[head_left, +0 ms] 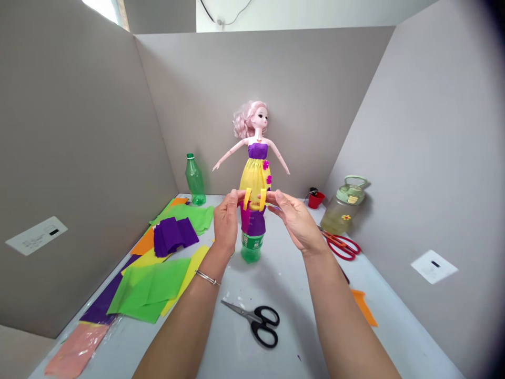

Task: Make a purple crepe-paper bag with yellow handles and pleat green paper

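A pink-haired fashion doll [256,147] stands on a green plastic bottle [251,248], wearing a purple and yellow crepe paper dress with magenta flowers. Purple crepe paper [252,221] wraps the bottle's upper part below the yellow skirt. My left hand [226,221] pinches the left one of two yellow paper strips [247,199] against the skirt. My right hand [294,220] holds the other strip [262,199] on the opposite side. Both hands hide part of the skirt's lower edge.
Crepe paper sheets in green [148,281], purple [173,236] and pink [77,347] lie at left. Black-handled scissors [263,326] lie near me; red-handled scissors [341,246], a red cup [315,200] and a plastic jug [343,206] stand at right. Grey partitions surround the table.
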Demonstrator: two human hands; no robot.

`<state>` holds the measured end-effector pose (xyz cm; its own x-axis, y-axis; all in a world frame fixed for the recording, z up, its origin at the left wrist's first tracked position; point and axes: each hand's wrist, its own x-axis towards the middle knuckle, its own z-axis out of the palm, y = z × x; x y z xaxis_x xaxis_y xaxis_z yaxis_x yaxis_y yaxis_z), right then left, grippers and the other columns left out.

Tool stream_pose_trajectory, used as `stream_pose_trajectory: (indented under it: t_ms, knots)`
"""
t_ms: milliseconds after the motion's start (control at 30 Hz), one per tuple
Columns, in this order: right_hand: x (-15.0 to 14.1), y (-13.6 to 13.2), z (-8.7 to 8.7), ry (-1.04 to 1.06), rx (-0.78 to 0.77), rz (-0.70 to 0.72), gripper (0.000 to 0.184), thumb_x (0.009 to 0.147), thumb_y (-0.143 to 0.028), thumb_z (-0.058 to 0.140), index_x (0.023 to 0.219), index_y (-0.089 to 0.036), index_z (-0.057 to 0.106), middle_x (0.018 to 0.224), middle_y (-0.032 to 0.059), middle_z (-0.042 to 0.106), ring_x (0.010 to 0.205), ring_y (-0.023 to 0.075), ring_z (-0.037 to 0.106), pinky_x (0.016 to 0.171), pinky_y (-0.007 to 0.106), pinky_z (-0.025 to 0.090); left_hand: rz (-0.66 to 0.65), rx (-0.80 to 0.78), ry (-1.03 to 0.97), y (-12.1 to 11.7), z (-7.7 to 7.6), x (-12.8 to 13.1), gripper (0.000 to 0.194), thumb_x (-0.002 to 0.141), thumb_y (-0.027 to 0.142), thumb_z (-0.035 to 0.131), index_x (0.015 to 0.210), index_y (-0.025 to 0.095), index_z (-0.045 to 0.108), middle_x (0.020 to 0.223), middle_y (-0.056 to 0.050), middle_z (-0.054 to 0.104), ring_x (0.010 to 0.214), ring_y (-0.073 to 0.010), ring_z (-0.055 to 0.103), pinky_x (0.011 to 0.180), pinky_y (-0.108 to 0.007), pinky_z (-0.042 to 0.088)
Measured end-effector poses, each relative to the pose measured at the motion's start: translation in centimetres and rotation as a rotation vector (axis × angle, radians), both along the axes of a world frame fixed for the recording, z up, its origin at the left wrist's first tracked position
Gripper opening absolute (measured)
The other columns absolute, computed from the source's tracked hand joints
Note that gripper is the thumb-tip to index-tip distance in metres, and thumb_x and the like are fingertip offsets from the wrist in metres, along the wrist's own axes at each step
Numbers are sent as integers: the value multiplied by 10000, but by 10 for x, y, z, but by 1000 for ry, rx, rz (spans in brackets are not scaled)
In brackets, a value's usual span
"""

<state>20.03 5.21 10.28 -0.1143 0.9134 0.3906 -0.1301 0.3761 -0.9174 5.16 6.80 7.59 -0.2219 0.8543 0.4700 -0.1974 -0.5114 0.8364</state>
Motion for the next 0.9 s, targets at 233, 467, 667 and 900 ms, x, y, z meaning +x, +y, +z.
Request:
stream_pose_trajectory:
  t_ms: [233, 467, 667, 900]
  knots:
    - [-1, 4, -3, -11, 0, -24, 327, 869, -511, 613, 973, -234, 754, 1083, 56, 742, 1080, 215, 633, 1009, 386, 420, 67, 66, 33, 2, -5, -5, 354, 941, 450, 463, 824, 191, 674, 1000, -63, 682, 981, -194, 634, 923, -332, 494]
    - [0, 5, -3, -6, -4, -25, 330, 882, -510, 589, 934, -214, 726, 1060, 66, 733, 1077, 213, 629, 1002, 385, 427, -201, -31, 234, 14, -2, -36, 138, 805, 225, 595, 932, 224, 648, 979, -39, 688, 966, -199, 659, 903, -369, 520]
    - [7, 10, -8, 34, -11, -104, 336, 888, -551, 557, 915, -231, 657, 1102, 68, 715, 1118, 217, 617, 989, 399, 437, -542, -139, 590, 7, 4, -67, 511, 643, 194, 799, 1127, 308, 682, 1255, -71, 663, 1224, -303, 579, 1046, -483, 446]
    - [14, 9, -8, 9, -32, -154, 343, 897, -558, 539, 1008, -245, 626, 1110, 83, 721, 1132, 235, 623, 980, 419, 444, -567, -102, 658, 10, -1, -55, 621, 656, 279, 810, 1245, 342, 625, 1302, -58, 648, 1229, -298, 584, 1042, -489, 448]
